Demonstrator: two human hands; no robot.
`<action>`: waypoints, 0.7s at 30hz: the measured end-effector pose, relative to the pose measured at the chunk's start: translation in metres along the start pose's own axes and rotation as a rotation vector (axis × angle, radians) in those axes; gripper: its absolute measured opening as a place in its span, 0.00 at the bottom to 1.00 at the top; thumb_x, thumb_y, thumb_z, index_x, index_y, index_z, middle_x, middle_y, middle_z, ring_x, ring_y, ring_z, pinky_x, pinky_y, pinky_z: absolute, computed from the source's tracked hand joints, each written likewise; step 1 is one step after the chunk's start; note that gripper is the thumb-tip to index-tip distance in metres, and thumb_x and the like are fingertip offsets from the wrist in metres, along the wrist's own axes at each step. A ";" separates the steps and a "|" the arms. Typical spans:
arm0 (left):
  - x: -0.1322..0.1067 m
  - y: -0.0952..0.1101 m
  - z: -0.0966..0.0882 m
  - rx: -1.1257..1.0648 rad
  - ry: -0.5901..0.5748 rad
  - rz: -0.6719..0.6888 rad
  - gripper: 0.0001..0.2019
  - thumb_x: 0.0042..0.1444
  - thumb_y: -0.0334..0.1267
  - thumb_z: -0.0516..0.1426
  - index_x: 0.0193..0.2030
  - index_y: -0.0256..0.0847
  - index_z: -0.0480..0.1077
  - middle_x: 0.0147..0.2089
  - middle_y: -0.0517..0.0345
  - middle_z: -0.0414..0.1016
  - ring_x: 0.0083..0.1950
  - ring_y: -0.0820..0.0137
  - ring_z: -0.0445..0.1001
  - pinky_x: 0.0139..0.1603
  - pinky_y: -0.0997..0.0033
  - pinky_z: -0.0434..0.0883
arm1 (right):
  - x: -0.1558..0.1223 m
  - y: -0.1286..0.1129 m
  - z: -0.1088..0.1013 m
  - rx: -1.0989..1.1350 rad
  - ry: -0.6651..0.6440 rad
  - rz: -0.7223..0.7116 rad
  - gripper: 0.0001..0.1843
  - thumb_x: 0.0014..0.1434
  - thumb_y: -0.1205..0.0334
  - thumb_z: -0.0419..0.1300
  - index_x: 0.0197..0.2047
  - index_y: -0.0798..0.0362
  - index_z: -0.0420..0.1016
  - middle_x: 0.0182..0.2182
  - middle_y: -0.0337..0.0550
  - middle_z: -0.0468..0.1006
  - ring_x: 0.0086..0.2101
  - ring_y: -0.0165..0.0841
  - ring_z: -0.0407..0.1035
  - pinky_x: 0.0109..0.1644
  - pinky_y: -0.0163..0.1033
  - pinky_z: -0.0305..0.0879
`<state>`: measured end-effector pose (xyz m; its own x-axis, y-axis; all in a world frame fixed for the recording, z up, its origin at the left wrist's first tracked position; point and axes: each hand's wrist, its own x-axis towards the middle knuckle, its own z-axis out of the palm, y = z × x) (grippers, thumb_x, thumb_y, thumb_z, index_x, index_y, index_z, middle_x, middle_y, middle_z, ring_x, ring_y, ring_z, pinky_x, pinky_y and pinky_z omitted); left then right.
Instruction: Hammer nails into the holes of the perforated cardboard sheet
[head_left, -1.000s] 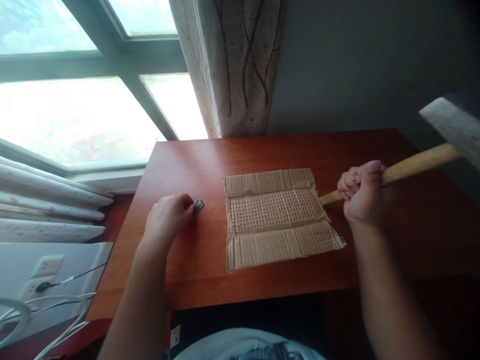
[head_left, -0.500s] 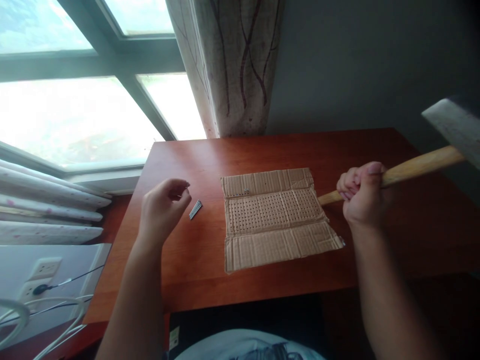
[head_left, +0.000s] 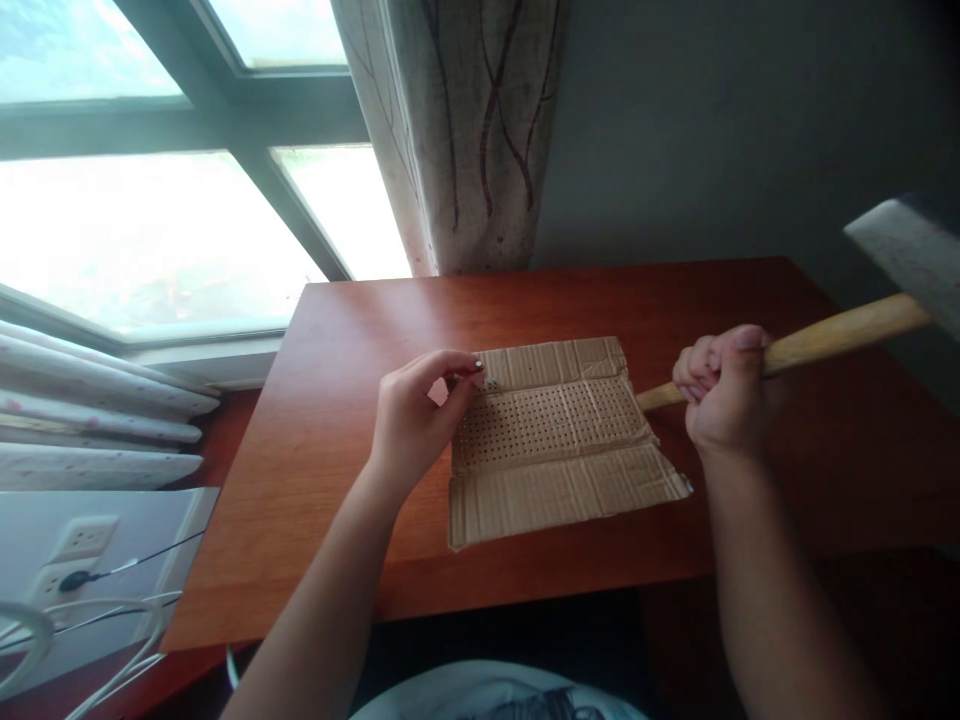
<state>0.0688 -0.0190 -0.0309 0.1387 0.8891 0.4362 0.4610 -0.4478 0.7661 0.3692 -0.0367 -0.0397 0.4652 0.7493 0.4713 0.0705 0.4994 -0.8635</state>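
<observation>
A flat piece of cardboard (head_left: 559, 445), punched with rows of small holes, lies on the reddish wooden table (head_left: 360, 330). My left hand (head_left: 416, 420) pinches a small nail (head_left: 478, 367) upright at the cardboard's far left corner, beside another nail head (head_left: 493, 381) standing in the board. My right hand (head_left: 724, 385) is closed round the wooden handle of a hammer (head_left: 840, 330), held raised to the right of the cardboard, its grey head at the right edge of view. The loose nails on the table are hidden behind my left hand.
A window (head_left: 150, 200) and a patterned curtain (head_left: 465, 130) stand behind the table, with a grey wall to the right. At lower left are a wall socket (head_left: 79, 540) with a black plug and white cables (head_left: 45, 630).
My left hand picked one nail from the small pile on the table, then moved right to the cardboard's far left corner. The right hand and hammer stayed put.
</observation>
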 end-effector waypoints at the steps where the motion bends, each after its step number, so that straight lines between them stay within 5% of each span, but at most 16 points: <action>1: 0.000 -0.001 0.001 0.002 0.000 0.006 0.02 0.58 0.33 0.64 0.38 0.40 0.79 0.34 0.59 0.82 0.34 0.73 0.77 0.40 0.73 0.74 | 0.000 0.000 0.000 0.004 -0.003 -0.001 0.29 0.65 0.42 0.63 0.23 0.49 0.55 0.14 0.27 0.51 0.13 0.23 0.46 0.15 0.32 0.42; 21: -0.002 -0.006 0.008 0.049 0.018 0.043 0.02 0.59 0.32 0.63 0.38 0.40 0.78 0.35 0.59 0.83 0.33 0.73 0.78 0.40 0.73 0.74 | -0.001 -0.004 0.000 -0.053 -0.002 0.021 0.29 0.63 0.40 0.63 0.23 0.47 0.54 0.14 0.28 0.51 0.14 0.25 0.45 0.16 0.35 0.41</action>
<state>0.0725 -0.0172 -0.0404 0.1437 0.8671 0.4771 0.4976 -0.4800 0.7225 0.3681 -0.0389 -0.0370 0.4657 0.7603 0.4529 0.1069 0.4597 -0.8816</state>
